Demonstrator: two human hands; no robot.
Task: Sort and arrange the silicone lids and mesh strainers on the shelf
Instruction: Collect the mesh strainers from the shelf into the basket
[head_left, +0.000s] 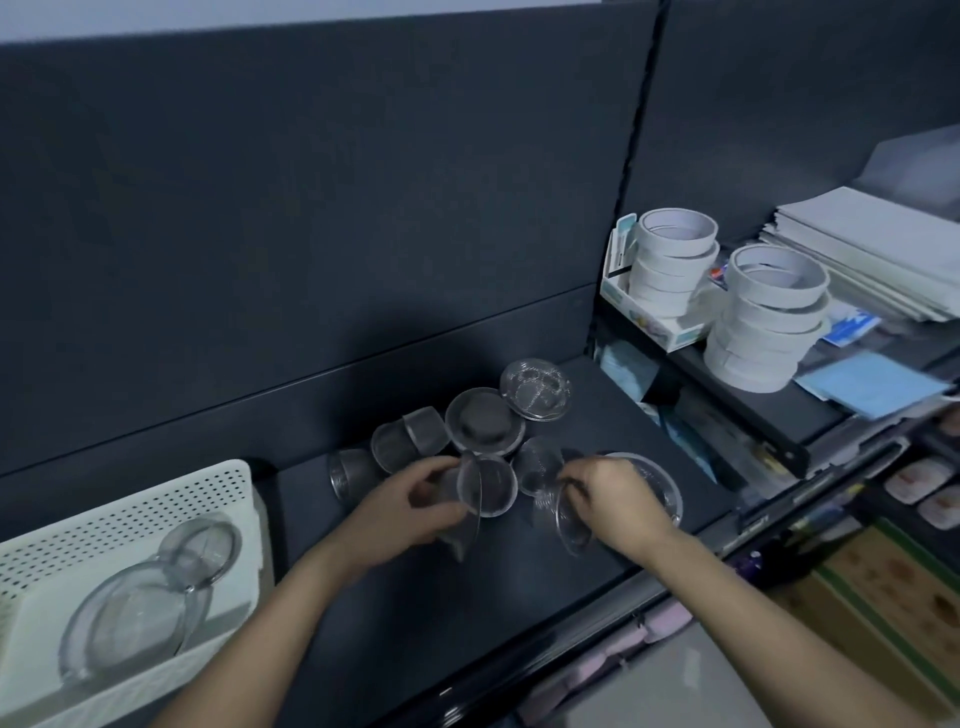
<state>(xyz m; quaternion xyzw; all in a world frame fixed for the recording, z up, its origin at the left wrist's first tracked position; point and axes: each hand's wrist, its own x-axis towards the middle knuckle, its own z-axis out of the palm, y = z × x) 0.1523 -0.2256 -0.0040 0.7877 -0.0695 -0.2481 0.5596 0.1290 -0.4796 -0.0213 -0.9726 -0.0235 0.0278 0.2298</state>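
The left hand (415, 514) grips one clear lid (469, 512) on edge and the right hand (610, 501) pinches a second lid (571, 530), both over the dark shelf (467, 623). About seven mesh strainers (483, 426) cluster just beyond. Two basket lids (130, 618) lie in the white basket (78, 525), near left. Two tape stacks (763, 317) stand far right.

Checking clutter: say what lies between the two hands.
Head view: the mesh strainer the left hand grips and a see-through round piece, short of the right hand pinching a clear lid.

The left hand (410, 506) and right hand (613, 501) are bare, as are both forearms (291, 597).
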